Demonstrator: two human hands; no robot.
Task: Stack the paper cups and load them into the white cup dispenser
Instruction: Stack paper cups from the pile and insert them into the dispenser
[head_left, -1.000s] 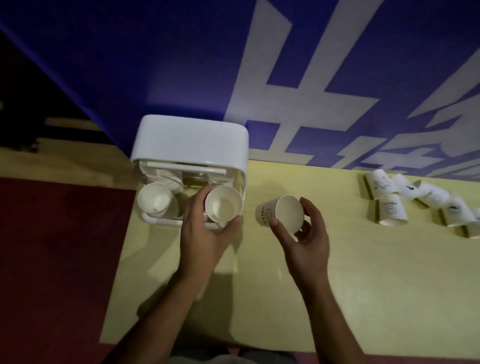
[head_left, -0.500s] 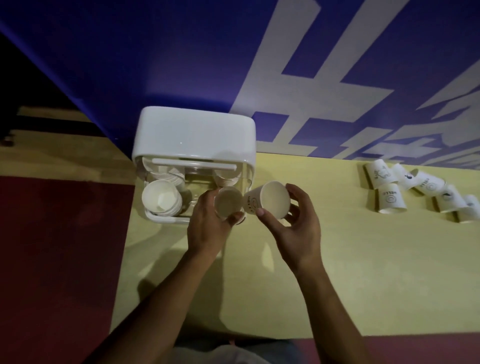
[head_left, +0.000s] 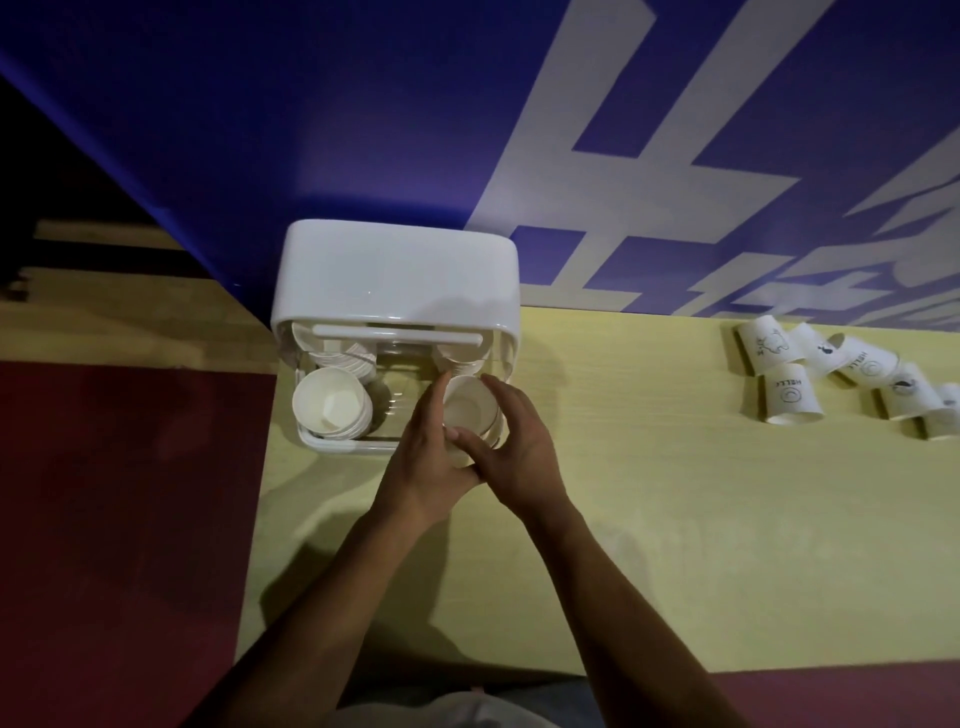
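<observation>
- At the far left corner of the table (head_left: 675, 545), the white dispenser (head_left: 397, 275) stands against the blue banner (head_left: 363, 104), with its open side towards the person.
- Inside its right-hand bay, the top cup (head_left: 467, 410) sits with its mouth turned up towards the camera. It is nested on a stack whose rims show just behind and beside it.
- That stack's long axis seems to run down and back into the dispenser, away from the person.
- The left hand (head_left: 423, 462) grips the top cup from its left side. Its forefinger reaches along the far-left rim and its thumb is tucked at the near edge.
- The right hand (head_left: 514, 457) curls round the cup from the right. Its fingers lie over the far-right rim, and its thumb crosses the near rim to touch the left thumb.
- The cup therefore lies between the two hands, closed in on both sides, with neither hand clearly nearer.
- The next move probably turns on that axis: a push straight along it would seat the cup, while a sideways push could tip the stack.
- The fingers hide whether the cup is already fully seated.
- A second stack (head_left: 330, 402) fills the left-hand bay, mouth up and apart from both hands.
- Loose cups (head_left: 789, 395) lie along the far edge near the right corner, well apart from the hands; the right hand is on their side.
</observation>
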